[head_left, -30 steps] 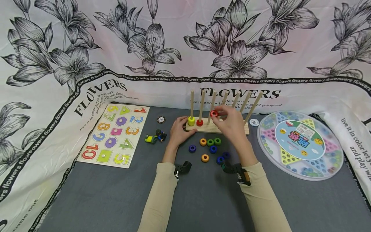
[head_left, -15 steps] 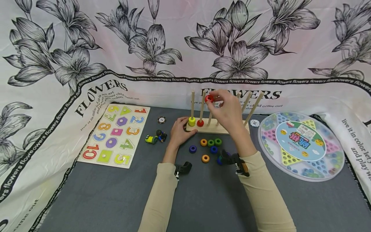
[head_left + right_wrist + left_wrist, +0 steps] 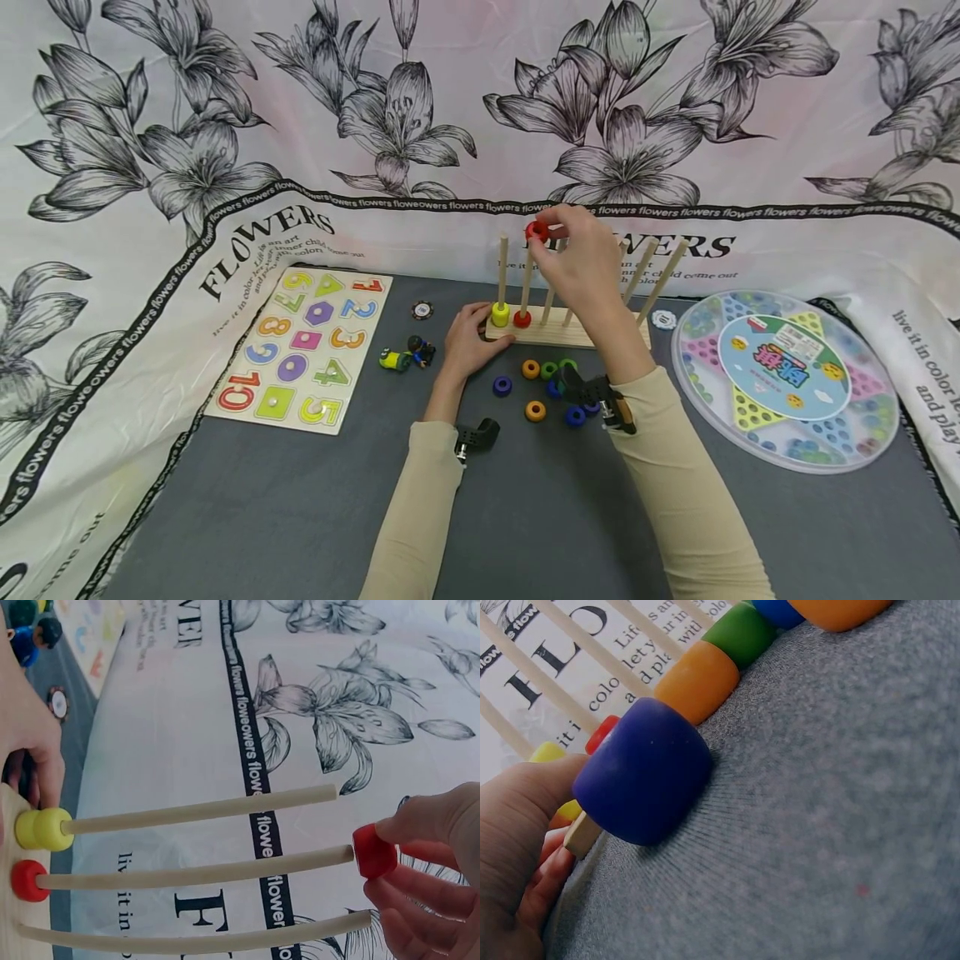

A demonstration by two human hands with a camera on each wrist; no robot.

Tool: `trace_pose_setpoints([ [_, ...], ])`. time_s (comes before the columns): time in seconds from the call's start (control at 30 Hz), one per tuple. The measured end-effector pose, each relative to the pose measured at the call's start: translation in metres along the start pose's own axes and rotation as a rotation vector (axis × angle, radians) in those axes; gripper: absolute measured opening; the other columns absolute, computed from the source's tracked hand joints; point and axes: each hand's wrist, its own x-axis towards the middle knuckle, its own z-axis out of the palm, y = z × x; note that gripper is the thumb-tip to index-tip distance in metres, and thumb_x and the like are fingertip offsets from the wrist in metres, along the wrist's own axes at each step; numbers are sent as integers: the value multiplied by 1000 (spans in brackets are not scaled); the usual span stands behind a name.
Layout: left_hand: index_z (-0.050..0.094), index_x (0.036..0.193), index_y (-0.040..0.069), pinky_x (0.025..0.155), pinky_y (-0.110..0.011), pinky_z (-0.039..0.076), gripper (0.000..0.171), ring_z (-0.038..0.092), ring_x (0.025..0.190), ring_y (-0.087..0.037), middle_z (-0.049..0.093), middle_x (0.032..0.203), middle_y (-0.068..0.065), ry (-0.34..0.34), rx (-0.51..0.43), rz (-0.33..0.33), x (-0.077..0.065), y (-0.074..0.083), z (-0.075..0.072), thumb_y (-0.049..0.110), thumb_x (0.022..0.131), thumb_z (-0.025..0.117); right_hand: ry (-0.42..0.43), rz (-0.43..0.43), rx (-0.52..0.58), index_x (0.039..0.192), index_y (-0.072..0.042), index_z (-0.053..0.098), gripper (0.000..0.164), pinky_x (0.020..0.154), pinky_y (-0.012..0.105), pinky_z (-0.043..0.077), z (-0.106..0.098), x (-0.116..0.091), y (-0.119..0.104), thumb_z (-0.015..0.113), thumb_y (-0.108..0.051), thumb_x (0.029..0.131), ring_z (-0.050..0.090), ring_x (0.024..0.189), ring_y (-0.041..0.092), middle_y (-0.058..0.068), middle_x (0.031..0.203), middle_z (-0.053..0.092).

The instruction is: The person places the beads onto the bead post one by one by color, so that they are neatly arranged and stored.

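Observation:
My right hand (image 3: 588,271) pinches a red ring (image 3: 375,853) between thumb and fingers. In the right wrist view the ring is at the tip of the second peg (image 3: 195,877) from the left, in line with it. My left hand (image 3: 467,343) grips the left end of the wooden peg stand (image 3: 555,334), thumb in front. Yellow rings (image 3: 43,829) sit low on the first peg, and another red ring (image 3: 28,881) sits at the foot of the second. A loose blue ring (image 3: 643,772) lies near the left thumb.
Orange rings (image 3: 697,682), green rings (image 3: 741,636) and more blue ones lie before the stand. A number-and-shape puzzle board (image 3: 300,358), a poker chip (image 3: 422,310) and small toy figures (image 3: 420,350) are at left. A round board game (image 3: 780,367) lies at right.
My right hand has raised the red ring from low in front of the pegs, up and slightly left to the second peg's top. The left hand keeps its hold on the stand.

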Motion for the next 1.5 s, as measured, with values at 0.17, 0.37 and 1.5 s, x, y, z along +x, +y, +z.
trace_pose_setpoints([
  [0.17,60,136,5,94,-34,52,64,52,117,-28,52,137,-11,5,4,1,0,0,1,31,82,82,-8,10,-57,106,-1,73,19,63,44,48,2,3,-2,70,-11,89,68,85,32,16,102,72],
  [0.37,60,136,5,93,-34,52,64,52,116,-28,52,136,-12,10,12,6,0,-1,1,30,81,83,-39,18,-70,109,-1,72,22,65,45,50,2,3,-4,70,-13,90,68,89,33,15,106,72],
  [1.5,57,138,3,95,-34,52,66,50,121,-28,51,139,-12,-9,-8,-15,1,1,1,30,83,81,-166,94,143,112,1,71,25,73,47,56,-5,-67,68,70,-3,88,69,89,31,17,104,72],
])
